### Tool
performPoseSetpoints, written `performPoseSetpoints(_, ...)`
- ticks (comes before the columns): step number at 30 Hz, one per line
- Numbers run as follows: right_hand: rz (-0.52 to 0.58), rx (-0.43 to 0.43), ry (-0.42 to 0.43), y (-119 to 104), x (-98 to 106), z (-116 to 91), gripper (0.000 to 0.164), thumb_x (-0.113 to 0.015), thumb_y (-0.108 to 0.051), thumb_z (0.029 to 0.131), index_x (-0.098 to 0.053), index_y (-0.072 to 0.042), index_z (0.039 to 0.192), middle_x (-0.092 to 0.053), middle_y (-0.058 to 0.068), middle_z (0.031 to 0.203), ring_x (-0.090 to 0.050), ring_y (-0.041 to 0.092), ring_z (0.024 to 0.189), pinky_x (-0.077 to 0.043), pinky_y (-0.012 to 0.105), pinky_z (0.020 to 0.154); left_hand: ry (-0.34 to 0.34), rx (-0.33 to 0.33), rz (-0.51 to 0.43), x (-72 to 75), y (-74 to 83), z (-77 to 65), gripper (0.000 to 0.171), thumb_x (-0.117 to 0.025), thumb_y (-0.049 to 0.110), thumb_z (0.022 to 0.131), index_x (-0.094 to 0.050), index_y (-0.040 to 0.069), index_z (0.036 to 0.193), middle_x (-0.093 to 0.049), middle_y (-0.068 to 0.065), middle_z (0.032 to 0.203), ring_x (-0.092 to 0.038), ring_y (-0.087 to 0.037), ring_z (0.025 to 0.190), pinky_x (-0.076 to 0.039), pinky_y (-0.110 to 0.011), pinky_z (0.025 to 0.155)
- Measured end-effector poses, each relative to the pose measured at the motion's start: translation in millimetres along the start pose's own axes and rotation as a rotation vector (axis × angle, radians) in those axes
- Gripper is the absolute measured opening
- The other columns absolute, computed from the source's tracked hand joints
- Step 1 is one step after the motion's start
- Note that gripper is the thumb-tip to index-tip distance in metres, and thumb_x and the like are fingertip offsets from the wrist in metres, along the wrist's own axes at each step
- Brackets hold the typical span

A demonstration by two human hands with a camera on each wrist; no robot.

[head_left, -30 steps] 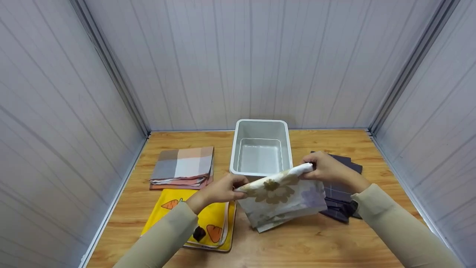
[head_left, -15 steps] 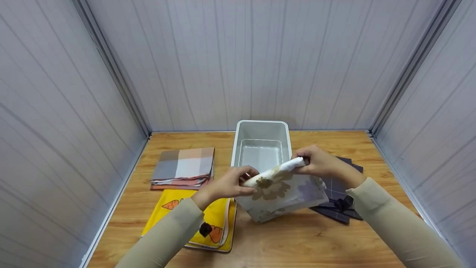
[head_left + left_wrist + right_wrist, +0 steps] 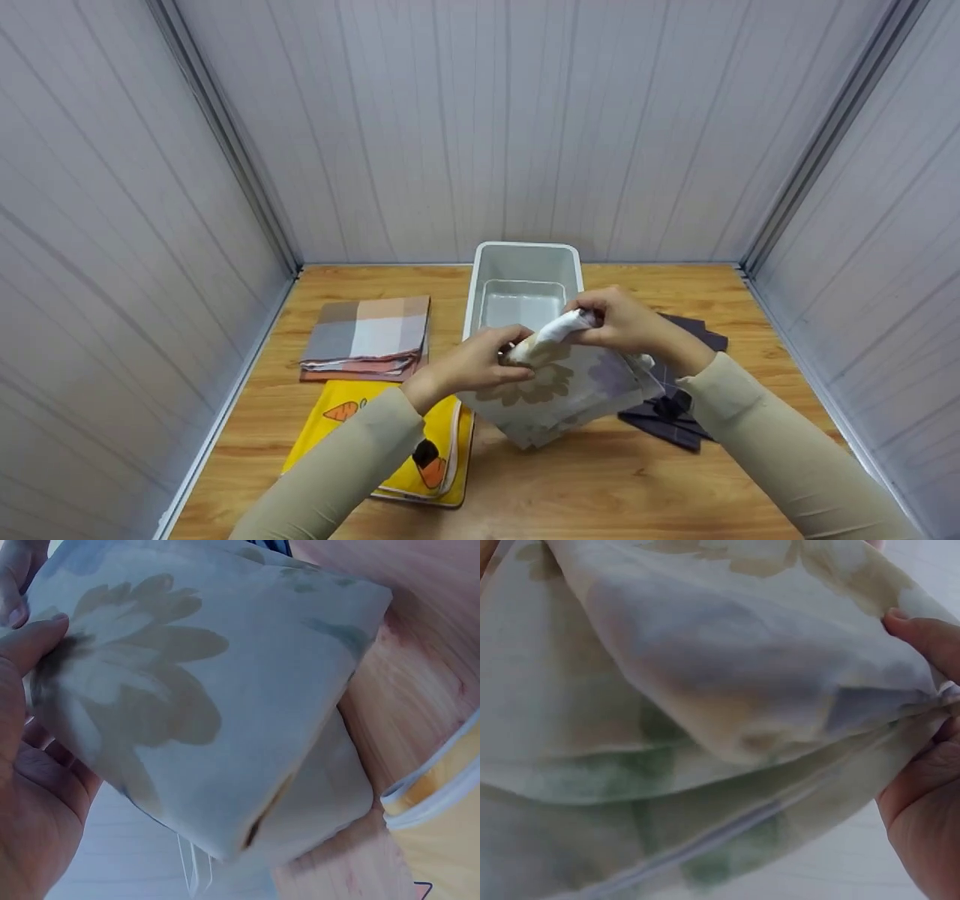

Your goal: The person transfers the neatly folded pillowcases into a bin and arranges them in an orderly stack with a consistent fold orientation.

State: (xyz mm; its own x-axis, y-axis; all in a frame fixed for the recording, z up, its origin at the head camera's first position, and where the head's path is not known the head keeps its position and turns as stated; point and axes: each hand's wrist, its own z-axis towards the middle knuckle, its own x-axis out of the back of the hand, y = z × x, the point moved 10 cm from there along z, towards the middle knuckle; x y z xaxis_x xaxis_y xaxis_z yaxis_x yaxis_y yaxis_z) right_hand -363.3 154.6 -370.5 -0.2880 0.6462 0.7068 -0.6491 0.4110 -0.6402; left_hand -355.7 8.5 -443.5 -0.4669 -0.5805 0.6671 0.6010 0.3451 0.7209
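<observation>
A white floral cloth (image 3: pixel 555 397), folded in layers, hangs from both hands over the table in front of the bin. My left hand (image 3: pixel 484 360) grips its upper left edge, thumb on the near side, as the left wrist view shows on the big brown flower (image 3: pixel 142 667). At the upper right end my right hand (image 3: pixel 619 326) pinches the gathered layers between thumb (image 3: pixel 922 641) and fingers. Loose folds droop below the right hand in the right wrist view. The held edge bends between the two hands, which are close together.
Behind the cloth stands a grey plastic bin (image 3: pixel 487 262) against the back wall, its visible inside bare. At left lie a folded checked cloth (image 3: pixel 375 330) and a yellow carrot-print cloth (image 3: pixel 352 394). A dark cloth (image 3: pixel 667 435) lies right, partly hidden by the right forearm.
Both hands have drawn closer together, the right moving left and up, the left moving right and slightly up. The cloth's held edge now bends, and the cloth overlaps the bin's front more.
</observation>
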Motion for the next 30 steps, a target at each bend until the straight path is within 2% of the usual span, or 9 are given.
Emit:
performPoseSetpoints(9,0.009,0.038,0.016,-4,-5,5,0.012,-0.086,-0.005,0.092,-0.077,-0.004,0.099,-0.067,0.007,0.081,-0.045,0.005,0.069,-0.038,0.021,0.063,0.049,-0.058,0.010,2.7,7.0,4.9,0.032,-0.075,0.013,0.103,-0.068,0.001,0.132,-0.077,-0.014,0.126,-0.071,-0.024,0.106,-0.061,-0.043,0.099)
performPoseSetpoints(17,0.095,0.011,0.030,7,-5,1,0.020,-0.087,-0.003,0.090,-0.077,-0.005,0.106,-0.070,0.006,0.089,-0.045,0.005,0.068,-0.039,0.021,0.061,0.086,-0.092,-0.009,7.1,10.4,3.9,0.025,-0.075,0.007,0.102,-0.072,-0.001,0.125,-0.079,-0.016,0.117,-0.069,-0.018,0.091,-0.060,-0.031,0.087)
performPoseSetpoints(22,0.184,-0.016,0.019,18,-4,-5,0.031,-0.085,0.002,0.090,-0.073,-0.002,0.118,-0.071,0.004,0.099,-0.048,0.006,0.069,-0.042,0.020,0.060,0.105,-0.068,-0.041,12.0,9.0,2.9,0.026,-0.075,0.004,0.101,-0.073,-0.001,0.127,-0.078,-0.016,0.118,-0.067,-0.016,0.093,-0.059,-0.028,0.087)
performPoseSetpoints(26,0.264,-0.038,0.001,26,-5,-9,0.039,-0.085,0.005,0.088,-0.069,0.004,0.123,-0.074,0.001,0.106,-0.064,0.007,0.083,-0.054,0.020,0.071,0.120,-0.053,-0.115,17.1,8.1,2.5,0.026,-0.075,0.005,0.101,-0.072,-0.003,0.125,-0.077,-0.020,0.113,-0.066,-0.010,0.082,-0.059,-0.025,0.075)
performPoseSetpoints(30,0.299,-0.081,0.000,36,-4,-14,0.044,-0.087,0.004,0.086,-0.068,0.006,0.125,-0.076,-0.001,0.112,-0.071,0.010,0.097,-0.060,0.024,0.083,0.158,-0.069,-0.142,27.2,10.6,1.7,0.023,-0.076,0.006,0.100,-0.072,-0.004,0.120,-0.075,-0.021,0.106,-0.064,-0.007,0.074,-0.057,-0.022,0.068)
